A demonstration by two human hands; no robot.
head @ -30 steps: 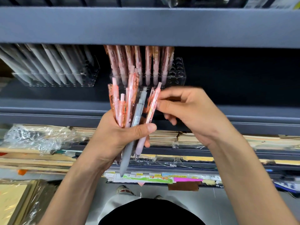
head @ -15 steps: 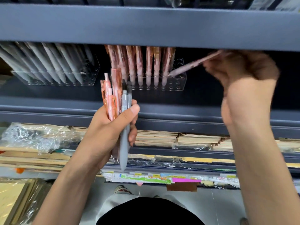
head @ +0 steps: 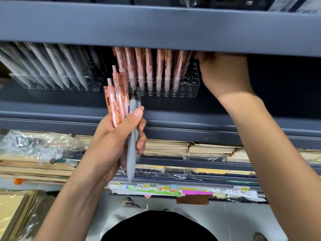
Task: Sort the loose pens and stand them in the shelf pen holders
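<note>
No brand or wording can be read: the strip of yellow, pink and white shelf tags (head: 165, 188) well below the clear acrylic pen holder (head: 190, 88) is too small and blurred. That holder stands on the dark shelf with a row of pink marbled pens (head: 149, 72) upright in it. Holes at its right end are unfilled, and dark shelf space opens to its right. The grey upper shelf edge (head: 156, 26) overhangs it closely, covering the pens' tops.

The right hand (head: 224, 73) reaches up at the holder's right end. Its fingertips are hidden behind that edge, so their grip cannot be told. Half a second ago it carried a slanted pink pen toward this end; that pen no longer shows apart.

Below and left of the holder, the left hand (head: 118, 141) keeps its fingers and thumb curled round a bundle of loose pink pens (head: 117, 101) and a long grey pen (head: 131, 146). A second clear holder of grey pens (head: 57, 79) sits left of the first.
</note>
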